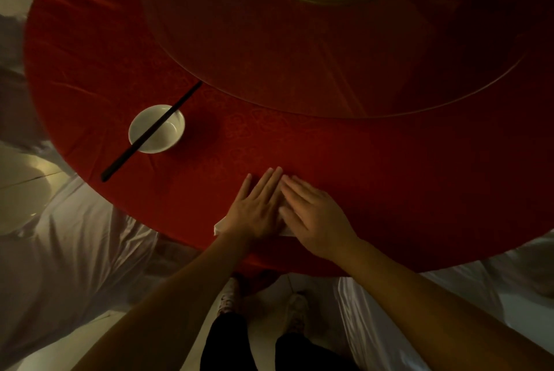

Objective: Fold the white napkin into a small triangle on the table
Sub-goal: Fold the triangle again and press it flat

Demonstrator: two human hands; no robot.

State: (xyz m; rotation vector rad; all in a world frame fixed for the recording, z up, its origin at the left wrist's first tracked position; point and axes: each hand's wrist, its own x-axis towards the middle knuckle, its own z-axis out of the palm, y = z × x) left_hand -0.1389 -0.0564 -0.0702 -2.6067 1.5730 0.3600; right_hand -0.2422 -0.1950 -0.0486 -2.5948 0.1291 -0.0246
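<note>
Napkin (pixel 218 226) lay near the counter (pixel 389 160) edge, almost hidden under both flat palms, left hand (pixel 257 211) and right hand (pixel 314 216) pressing, gripping nothing; uneven pressure could skew the crease.

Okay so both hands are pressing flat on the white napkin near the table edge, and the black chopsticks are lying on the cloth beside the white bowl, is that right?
Not quite. The head view shows the black chopsticks resting across the rim of the white bowl, not on the cloth beside it. The rest holds: the left hand and right hand press flat on the white napkin near the table edge.
</note>
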